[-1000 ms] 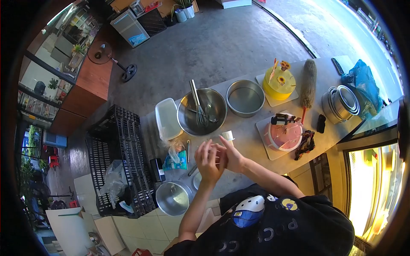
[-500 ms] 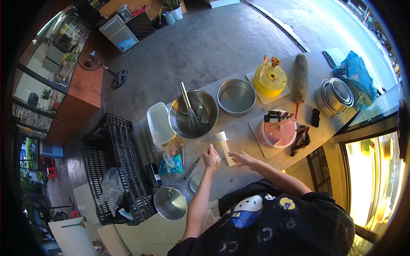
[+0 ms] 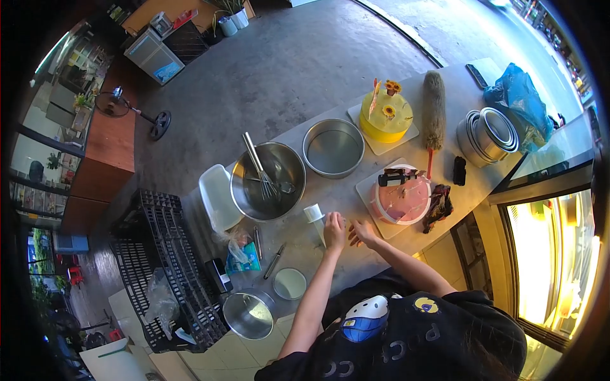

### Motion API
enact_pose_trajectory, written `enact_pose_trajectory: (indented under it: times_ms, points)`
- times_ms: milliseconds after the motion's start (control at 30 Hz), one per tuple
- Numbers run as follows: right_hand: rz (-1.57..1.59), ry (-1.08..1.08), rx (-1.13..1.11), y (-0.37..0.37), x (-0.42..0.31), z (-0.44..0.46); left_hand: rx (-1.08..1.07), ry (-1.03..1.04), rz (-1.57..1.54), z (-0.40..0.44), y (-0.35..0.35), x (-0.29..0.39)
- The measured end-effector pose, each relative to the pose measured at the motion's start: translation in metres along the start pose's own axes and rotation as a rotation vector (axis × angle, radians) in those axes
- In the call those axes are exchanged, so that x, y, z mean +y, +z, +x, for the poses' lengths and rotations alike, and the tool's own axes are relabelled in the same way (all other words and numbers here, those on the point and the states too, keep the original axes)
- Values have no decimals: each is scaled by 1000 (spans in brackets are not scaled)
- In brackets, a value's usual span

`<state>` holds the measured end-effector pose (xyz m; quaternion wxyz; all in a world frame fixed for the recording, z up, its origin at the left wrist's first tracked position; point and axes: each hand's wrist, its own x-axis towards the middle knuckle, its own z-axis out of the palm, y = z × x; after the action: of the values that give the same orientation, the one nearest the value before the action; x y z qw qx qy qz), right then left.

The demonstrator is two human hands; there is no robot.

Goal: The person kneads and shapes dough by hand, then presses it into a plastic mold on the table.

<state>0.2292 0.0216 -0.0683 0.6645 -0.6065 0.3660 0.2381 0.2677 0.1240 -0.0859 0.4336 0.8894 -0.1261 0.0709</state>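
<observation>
My left hand [image 3: 335, 231] is closed, fingers curled together; what it holds, if anything, is hidden. Close beside it, my right hand [image 3: 362, 234] is open with the fingers extended towards the left. Behind my left hand lies a long pale object with a white cylindrical end [image 3: 313, 213], partly covered by that hand. A metal mixing bowl [image 3: 244, 200] with a balloon whisk [image 3: 259, 163] leaning in it stands farther back. To the right of my hands is a pink cake [image 3: 401, 198] on a white board.
A round cake pan [image 3: 333, 148] and a yellow cake [image 3: 385, 120] stand at the back. Stacked tins [image 3: 486, 136], a duster [image 3: 434, 108] and a blue bag [image 3: 521, 105] occupy the right. A white tub [image 3: 219, 197], knife [image 3: 274, 261], metal pot [image 3: 248, 314] and black crate [image 3: 168, 267] are left.
My left hand has moved right, close to my right hand, and now covers part of the long pale object. The whole view has shifted slightly.
</observation>
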Motion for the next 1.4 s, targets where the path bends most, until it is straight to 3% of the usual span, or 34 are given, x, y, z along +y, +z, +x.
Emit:
enact_pose_trajectory:
  times_ms: [133, 200, 333, 400, 567, 633, 767, 833, 867, 933, 1067, 1133, 1267, 1333, 1400]
  points:
    - [-73, -89, -47, 6, 3, 21, -11, -65, 29, 8, 5, 8]
    - [-103, -165, -112, 10, 7, 26, 33, -211, 67, 14, 10, 9]
    - [-19, -64, -164, 10, 18, 35, 26, -328, 140, 26, 19, 4]
    - [-42, -41, -192, 7, 21, 43, 8, -182, 237, 30, 21, -1]
    - [53, -144, -277, 3, 25, 51, -62, -133, 415, 27, 26, -4]
    - [-46, -264, -238, 2, 23, 49, -69, -136, 496, 22, 31, -3]
    - [-15, -229, -217, 1, 29, 57, -80, -163, 553, 26, 39, -7]
    - [-3, 38, -141, 3, 35, 66, -91, -195, 665, 38, 37, 1]
    - [-3, 46, -143, 6, 38, 69, -96, -200, 666, 41, 38, 2]
    - [201, 9, 95, 17, 45, 70, -28, -222, 744, 45, 42, 2]
    - [163, -83, 213, 20, 52, 70, -11, -253, 740, 40, 46, -3]
    - [41, 85, -6, 8, 38, 59, 63, -197, 657, 37, 45, -1]
    - [26, 19, 16, 4, 19, 50, 137, -156, 637, 31, 47, -6]
    - [-60, 46, -161, -1, 23, 54, 178, -157, 538, 32, 43, -8]
    - [-44, 60, -169, 2, 21, 57, 185, -197, 440, 30, 36, -17]
